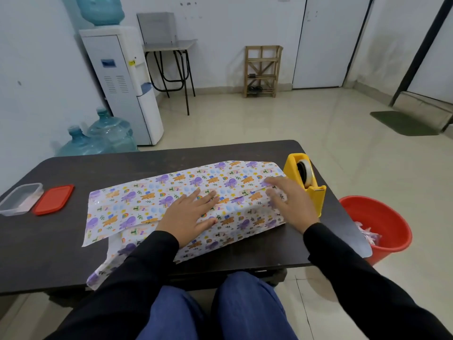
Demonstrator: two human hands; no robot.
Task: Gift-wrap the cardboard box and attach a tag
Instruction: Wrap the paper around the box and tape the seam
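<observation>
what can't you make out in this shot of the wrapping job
Head view, the only one:
- Cardboard box: wholly hidden under the animal-print wrapping paper.
- Paper seam: covered by the flat left hand and right hand; taped or not, unclear.
- Clear plastic container beside the red lid: pinkish contents too blurred.
- Red plastic bucket: contents partly hidden by the dark table edge.

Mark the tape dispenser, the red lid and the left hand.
tape dispenser [316, 196]: head view, yellow body near the cutter end.
red lid [54, 199]: head view, middle of its top face.
left hand [187, 214]: head view, back of the hand, flat on the wrapping paper.
</observation>
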